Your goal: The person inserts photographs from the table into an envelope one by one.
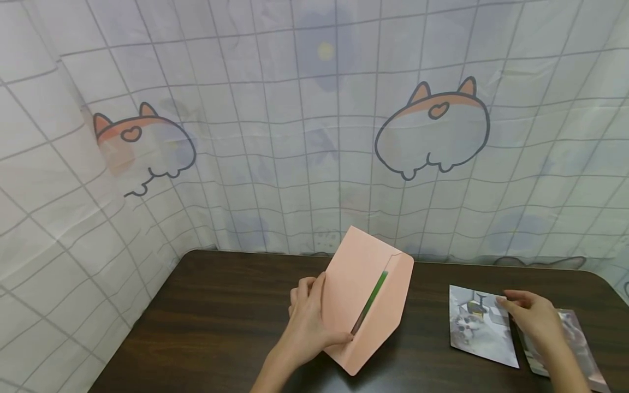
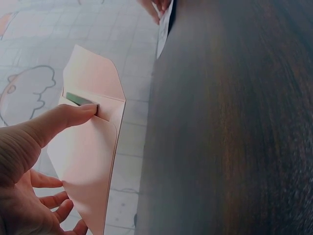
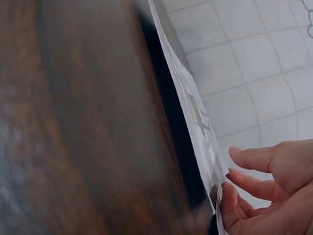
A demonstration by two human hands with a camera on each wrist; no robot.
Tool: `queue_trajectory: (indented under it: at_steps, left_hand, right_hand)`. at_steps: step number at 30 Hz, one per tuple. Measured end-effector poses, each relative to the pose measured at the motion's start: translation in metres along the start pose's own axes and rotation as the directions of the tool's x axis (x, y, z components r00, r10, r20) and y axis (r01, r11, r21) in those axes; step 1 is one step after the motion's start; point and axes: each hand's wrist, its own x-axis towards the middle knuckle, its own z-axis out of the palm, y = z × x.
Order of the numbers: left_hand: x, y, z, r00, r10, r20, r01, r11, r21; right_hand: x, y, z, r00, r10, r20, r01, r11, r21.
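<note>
A dark brown wood-grain counter [image 1: 221,316] fills the lower part of the head view, its far corners rounded; behind it and along the left side hangs a pale cloth backdrop [image 1: 304,136] printed with a thin grey grid; two cartoon corgi rears with orange ears and heart marks show on it, one at left [image 1: 142,144], one at right [image 1: 432,128]; faint flower shapes show through; the light is soft and even.
</note>
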Motion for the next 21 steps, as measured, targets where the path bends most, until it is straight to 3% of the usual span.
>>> queue_trajectory:
  at_steps: [14,21]
  left_hand:
    - [0.0003,0.0005,-0.0005,1.000,-0.012,0.004,0.012,1.000,-0.003]
    - [0.0004,0.0005,-0.0005,1.000,-0.007,-0.001,0.007,1.000,0.001]
  right_hand:
    - [0.0019,0.0028,0.0038,0.997,0.012,-0.080,-0.009,0.999,0.043]
    - [-0.0002,0.0019,0.0002,0.995,-0.014,-0.097,0.026,0.991,0.132]
